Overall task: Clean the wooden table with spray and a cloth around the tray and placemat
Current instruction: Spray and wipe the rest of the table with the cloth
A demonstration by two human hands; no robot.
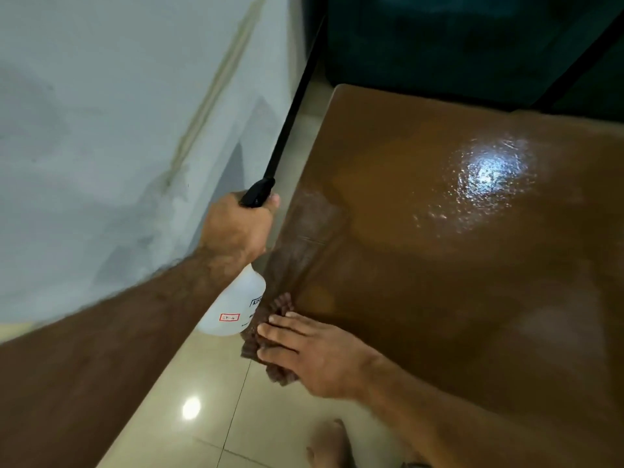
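Observation:
The wooden table (456, 265) fills the right half of the head view, glossy brown with a wet, shiny patch near its far side. My left hand (236, 228) is closed around the black trigger head of a white translucent spray bottle (233, 305), held just off the table's left edge. My right hand (314, 352) lies flat, fingers together, pressing a brown ribbed cloth (270, 339) against the table's left edge near the front corner. No tray or placemat shows in this view.
A pale grey wall (118, 130) stands close on the left. Beige glossy floor tiles (209, 400) run between wall and table. A thin black rod (290, 113) slants up behind the bottle. Dark green furniture (472, 38) sits beyond the table. A bare foot (327, 444) stands at the bottom.

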